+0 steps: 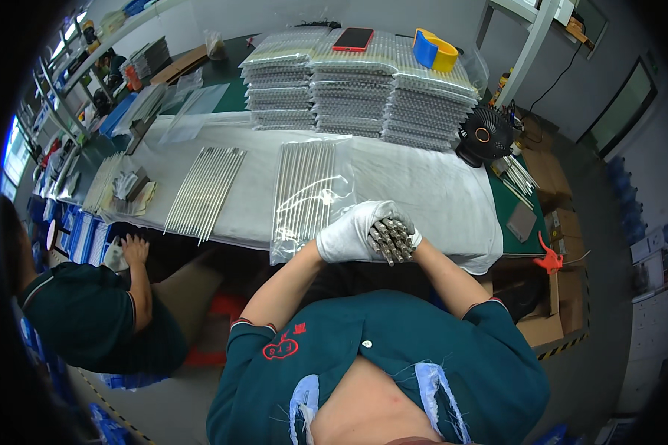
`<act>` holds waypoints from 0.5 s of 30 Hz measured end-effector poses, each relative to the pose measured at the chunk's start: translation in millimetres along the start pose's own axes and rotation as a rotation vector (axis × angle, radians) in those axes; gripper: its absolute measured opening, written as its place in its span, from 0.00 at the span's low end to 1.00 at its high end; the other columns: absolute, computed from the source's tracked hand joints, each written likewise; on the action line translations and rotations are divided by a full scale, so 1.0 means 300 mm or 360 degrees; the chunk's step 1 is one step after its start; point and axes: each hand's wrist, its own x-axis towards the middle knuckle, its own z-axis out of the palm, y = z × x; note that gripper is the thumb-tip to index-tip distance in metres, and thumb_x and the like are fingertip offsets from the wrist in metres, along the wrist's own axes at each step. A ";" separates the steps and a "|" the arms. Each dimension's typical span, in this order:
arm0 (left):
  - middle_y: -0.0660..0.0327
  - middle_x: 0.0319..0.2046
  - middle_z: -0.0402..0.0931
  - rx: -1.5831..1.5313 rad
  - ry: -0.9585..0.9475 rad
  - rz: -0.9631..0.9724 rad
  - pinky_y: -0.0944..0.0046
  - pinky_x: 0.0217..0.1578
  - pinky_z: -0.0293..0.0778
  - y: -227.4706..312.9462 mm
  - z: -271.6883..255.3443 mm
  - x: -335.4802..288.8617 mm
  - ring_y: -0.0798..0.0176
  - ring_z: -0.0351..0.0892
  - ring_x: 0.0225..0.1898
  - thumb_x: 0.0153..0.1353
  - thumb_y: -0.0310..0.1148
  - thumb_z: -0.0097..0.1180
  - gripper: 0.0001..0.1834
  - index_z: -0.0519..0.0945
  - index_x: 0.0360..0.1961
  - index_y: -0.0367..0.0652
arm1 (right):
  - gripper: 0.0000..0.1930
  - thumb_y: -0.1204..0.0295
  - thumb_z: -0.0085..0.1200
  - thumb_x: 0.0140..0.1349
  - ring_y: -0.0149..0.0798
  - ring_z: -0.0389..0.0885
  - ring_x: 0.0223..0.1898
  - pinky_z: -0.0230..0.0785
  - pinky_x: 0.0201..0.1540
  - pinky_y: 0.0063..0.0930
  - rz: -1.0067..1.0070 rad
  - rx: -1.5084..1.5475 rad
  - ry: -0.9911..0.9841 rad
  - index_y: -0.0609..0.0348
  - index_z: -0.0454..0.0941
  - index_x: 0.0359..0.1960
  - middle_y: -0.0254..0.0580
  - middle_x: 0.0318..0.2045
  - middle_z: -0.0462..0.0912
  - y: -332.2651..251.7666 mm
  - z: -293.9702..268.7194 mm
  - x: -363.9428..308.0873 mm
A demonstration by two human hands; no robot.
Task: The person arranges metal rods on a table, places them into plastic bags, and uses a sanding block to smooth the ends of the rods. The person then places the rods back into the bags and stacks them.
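A bundle of thin metal rods point(391, 241) points its ends toward me at the table's front edge. My left hand point(346, 236), in a white glove, is closed round the bundle from the left. My right hand point(416, 236) grips it from the right; most of that glove is hidden behind the rods. Just beyond my left hand lies a clear plastic bag point(343, 167) with a flat row of metal rods point(303, 189) inside. Farther left, a second row of rods point(205, 191) rests loose on the white cloth point(423, 185).
Stacks of bubble-wrapped packs point(352, 89) line the back, topped by a red phone point(353, 40) and a blue-and-yellow ring point(436, 50). A black fan point(485, 135), loose rods point(518, 178) and a red air gun point(548, 256) are at right. A co-worker point(104, 311) sits at left.
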 end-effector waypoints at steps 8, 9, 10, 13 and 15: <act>0.58 0.38 0.76 -0.0011 -0.0007 -0.0122 0.64 0.45 0.71 0.027 -0.018 0.026 0.60 0.76 0.40 0.41 0.26 0.66 0.22 0.76 0.41 0.40 | 0.17 0.70 0.58 0.51 0.39 0.74 0.45 0.65 0.51 0.29 0.0196 -0.0360 -0.0018 0.56 0.73 0.43 0.40 0.42 0.76 -0.027 -0.020 0.017; 0.59 0.36 0.76 0.0025 0.0055 -0.0095 0.64 0.44 0.72 0.024 -0.023 0.044 0.60 0.76 0.39 0.42 0.28 0.66 0.21 0.76 0.40 0.40 | 0.19 0.70 0.59 0.49 0.40 0.73 0.48 0.63 0.53 0.31 0.0264 -0.0468 0.0013 0.55 0.73 0.45 0.40 0.44 0.75 -0.020 -0.027 0.021; 0.59 0.35 0.77 0.0065 0.0124 -0.0074 0.65 0.42 0.73 0.021 -0.028 0.065 0.60 0.77 0.37 0.43 0.30 0.66 0.20 0.76 0.40 0.41 | 0.22 0.70 0.60 0.49 0.41 0.71 0.51 0.61 0.56 0.32 0.0518 -0.0345 0.0071 0.55 0.72 0.48 0.40 0.47 0.74 -0.029 -0.028 0.032; 0.62 0.33 0.78 0.0444 0.0300 -0.0126 0.66 0.41 0.74 -0.010 -0.063 0.141 0.66 0.78 0.35 0.49 0.35 0.66 0.17 0.78 0.39 0.43 | 0.30 0.67 0.64 0.44 0.42 0.65 0.57 0.55 0.61 0.35 0.0377 -0.0509 0.0078 0.55 0.71 0.53 0.41 0.53 0.71 0.015 -0.062 0.092; 0.63 0.33 0.79 -0.0133 0.0386 -0.0524 0.68 0.40 0.74 -0.016 -0.106 0.169 0.70 0.77 0.35 0.48 0.36 0.67 0.18 0.78 0.40 0.41 | 0.34 0.66 0.67 0.39 0.42 0.68 0.54 0.59 0.58 0.35 0.0416 -0.0539 0.0075 0.57 0.70 0.53 0.43 0.50 0.73 -0.037 -0.079 0.158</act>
